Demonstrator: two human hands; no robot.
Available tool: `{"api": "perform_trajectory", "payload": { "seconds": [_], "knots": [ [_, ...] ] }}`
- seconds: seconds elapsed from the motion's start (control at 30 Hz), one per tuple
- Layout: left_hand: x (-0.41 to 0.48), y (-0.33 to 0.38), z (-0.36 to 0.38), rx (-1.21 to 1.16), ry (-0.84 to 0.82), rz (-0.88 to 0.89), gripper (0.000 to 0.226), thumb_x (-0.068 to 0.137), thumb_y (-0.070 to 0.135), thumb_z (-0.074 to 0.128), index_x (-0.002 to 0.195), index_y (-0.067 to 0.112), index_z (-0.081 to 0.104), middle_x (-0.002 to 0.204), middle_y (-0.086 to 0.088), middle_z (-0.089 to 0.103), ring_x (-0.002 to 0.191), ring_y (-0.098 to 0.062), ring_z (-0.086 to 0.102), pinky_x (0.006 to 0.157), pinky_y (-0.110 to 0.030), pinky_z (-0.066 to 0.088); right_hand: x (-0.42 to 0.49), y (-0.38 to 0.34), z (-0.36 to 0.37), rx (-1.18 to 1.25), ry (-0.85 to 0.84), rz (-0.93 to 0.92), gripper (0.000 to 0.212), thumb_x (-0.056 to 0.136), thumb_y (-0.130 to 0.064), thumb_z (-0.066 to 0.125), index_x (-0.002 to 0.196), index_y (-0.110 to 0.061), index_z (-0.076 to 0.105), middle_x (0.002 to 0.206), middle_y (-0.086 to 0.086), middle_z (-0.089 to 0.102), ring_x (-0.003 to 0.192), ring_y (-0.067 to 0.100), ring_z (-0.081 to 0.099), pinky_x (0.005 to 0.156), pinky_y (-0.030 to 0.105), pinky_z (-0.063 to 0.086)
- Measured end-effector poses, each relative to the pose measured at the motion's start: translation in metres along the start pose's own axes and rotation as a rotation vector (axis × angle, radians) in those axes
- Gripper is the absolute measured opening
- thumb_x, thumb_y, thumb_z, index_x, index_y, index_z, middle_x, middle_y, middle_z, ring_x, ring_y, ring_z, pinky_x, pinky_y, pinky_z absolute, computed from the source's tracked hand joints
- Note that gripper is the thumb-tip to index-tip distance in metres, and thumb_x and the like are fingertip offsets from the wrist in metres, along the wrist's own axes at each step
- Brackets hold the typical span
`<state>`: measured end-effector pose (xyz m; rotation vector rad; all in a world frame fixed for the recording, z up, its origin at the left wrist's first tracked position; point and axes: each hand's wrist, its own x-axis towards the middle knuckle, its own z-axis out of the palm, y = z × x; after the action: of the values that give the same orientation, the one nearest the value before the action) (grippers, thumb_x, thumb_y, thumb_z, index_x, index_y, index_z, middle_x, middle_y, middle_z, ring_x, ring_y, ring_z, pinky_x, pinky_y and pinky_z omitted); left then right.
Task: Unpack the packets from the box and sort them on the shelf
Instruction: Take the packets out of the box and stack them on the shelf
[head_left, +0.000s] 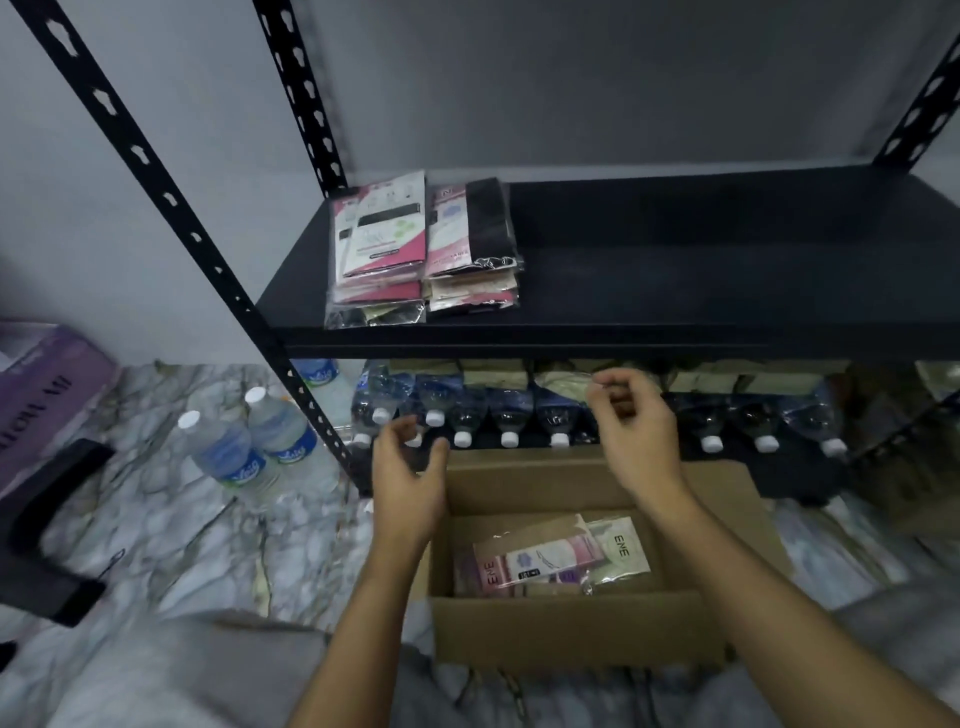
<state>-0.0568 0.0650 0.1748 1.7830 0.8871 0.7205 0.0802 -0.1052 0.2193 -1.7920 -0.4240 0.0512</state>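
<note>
An open cardboard box (571, 629) stands on the floor in front of the black shelf (675, 270). Several clear packets (556, 561) with pink and beige contents lie inside it. On the shelf's left end two stacks of packets (421, 254) lie side by side. My left hand (410, 478) hovers over the box's far left corner, fingers loosely curled, holding nothing. My right hand (634, 426) hangs above the box's far flap, just below the shelf edge, fingers loosely curled and empty.
A row of water bottles (509, 415) lies on the lower shelf behind the box. Two upright bottles (249, 441) stand on the marble floor at left, near a purple box (47, 395) and a black object (47, 530). A black slotted upright (182, 218) frames the shelf.
</note>
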Motion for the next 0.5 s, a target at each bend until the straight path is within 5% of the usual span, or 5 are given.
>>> {"api": "perform_trajectory", "payload": {
  "seconds": [0.17, 0.5],
  "knots": [
    [-0.023, -0.010, 0.028, 0.041, -0.185, -0.022, 0.033, 0.091, 0.027, 0.064, 0.118, 0.032, 0.046, 0.121, 0.004, 0.055, 0.112, -0.013, 0.053, 0.097, -0.034, 0.046, -0.026, 0.031, -0.002, -0.035, -0.162, 0.057, 0.016, 0.088, -0.020, 0.063, 0.103, -0.017, 0.059, 0.092, 0.004, 0.062, 0.080, 0.012, 0.058, 0.069, 0.013, 0.048],
    [-0.035, -0.043, 0.072, 0.152, -0.389, -0.081, 0.045, 0.088, 0.032, 0.068, 0.125, 0.017, 0.050, 0.123, 0.002, 0.057, 0.112, -0.017, 0.055, 0.094, -0.034, 0.047, -0.041, 0.085, -0.025, -0.148, -0.166, 0.136, 0.020, 0.085, -0.026, 0.066, 0.103, -0.022, 0.058, 0.093, -0.005, 0.057, 0.084, 0.008, 0.054, 0.073, 0.018, 0.043]
  ]
}}
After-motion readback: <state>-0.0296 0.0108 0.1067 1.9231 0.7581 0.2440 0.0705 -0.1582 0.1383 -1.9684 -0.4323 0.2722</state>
